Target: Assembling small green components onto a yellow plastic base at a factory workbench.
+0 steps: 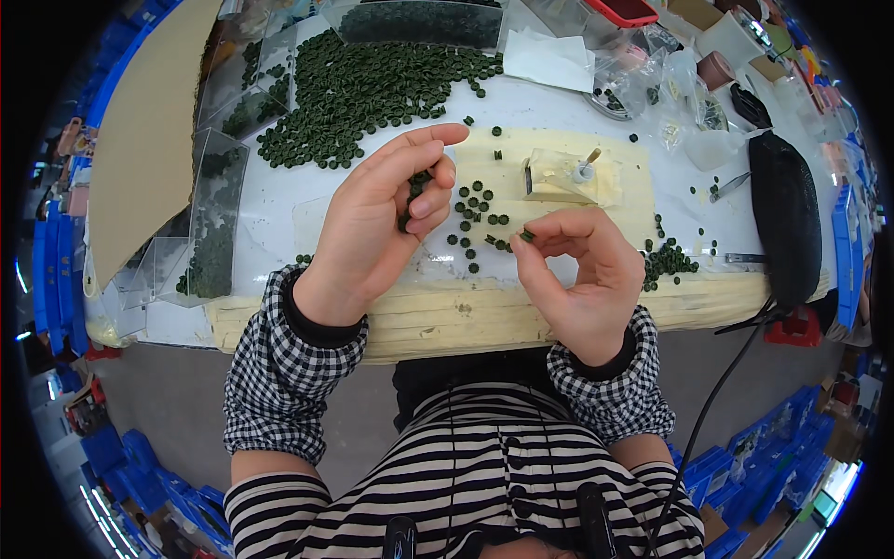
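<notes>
Right hand (591,279) pinches one small dark green ridged disc (527,236) between thumb and forefinger; left hand (368,210) curls loosely round several more green discs (416,186).

Pinched disc: just beside loose scattered discs (476,205) lying between the hands. A cream-covered block with an upright peg (563,179) stands just beyond the right hand; a long black pouch (785,219) lies farther right. Cream padded strip (466,321) lines the near edge; white tabletop (270,200) shows left of the left hand. Clear plastic trays (235,168) at left contain green discs, as does a clear box (419,43) behind the large disc heap (372,84).
</notes>
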`<action>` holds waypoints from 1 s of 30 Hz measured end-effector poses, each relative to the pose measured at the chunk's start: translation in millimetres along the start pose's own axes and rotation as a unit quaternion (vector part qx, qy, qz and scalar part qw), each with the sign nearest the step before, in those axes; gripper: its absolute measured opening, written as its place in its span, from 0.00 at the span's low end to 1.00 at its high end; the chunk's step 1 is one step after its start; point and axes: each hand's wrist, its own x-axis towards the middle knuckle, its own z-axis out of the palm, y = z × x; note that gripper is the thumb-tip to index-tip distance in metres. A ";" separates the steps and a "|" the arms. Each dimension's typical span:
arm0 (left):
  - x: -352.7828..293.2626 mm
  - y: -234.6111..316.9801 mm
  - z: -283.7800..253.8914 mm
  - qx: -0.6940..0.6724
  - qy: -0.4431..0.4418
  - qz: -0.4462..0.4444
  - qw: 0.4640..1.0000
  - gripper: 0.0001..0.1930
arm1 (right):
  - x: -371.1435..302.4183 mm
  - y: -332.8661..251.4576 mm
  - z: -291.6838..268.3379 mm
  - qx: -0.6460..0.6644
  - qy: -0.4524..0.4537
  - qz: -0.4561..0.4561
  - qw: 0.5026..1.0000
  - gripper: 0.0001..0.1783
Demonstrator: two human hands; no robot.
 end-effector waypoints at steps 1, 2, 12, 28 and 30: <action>-0.2 -0.1 0.0 0.000 0.001 0.000 1.000 0.17 | 0.4 0.4 -0.3 0.001 0.000 -0.005 1.000 0.09; -0.2 0.0 0.4 -0.001 0.002 0.000 1.000 0.17 | 1.0 0.7 -0.8 0.001 0.000 -0.011 1.000 0.09; -5.7 0.5 8.7 0.070 -0.040 -0.048 0.996 0.12 | 0.4 -0.3 0.2 0.026 0.010 0.016 0.999 0.09; -5.5 -13.3 4.3 0.050 -0.151 -0.108 0.981 0.08 | 0.4 -1.2 -0.9 0.013 0.020 -0.018 1.000 0.09; -5.4 -14.6 3.1 0.034 -0.148 -0.105 0.983 0.07 | 0.9 -0.7 -0.2 0.003 0.020 -0.037 0.999 0.09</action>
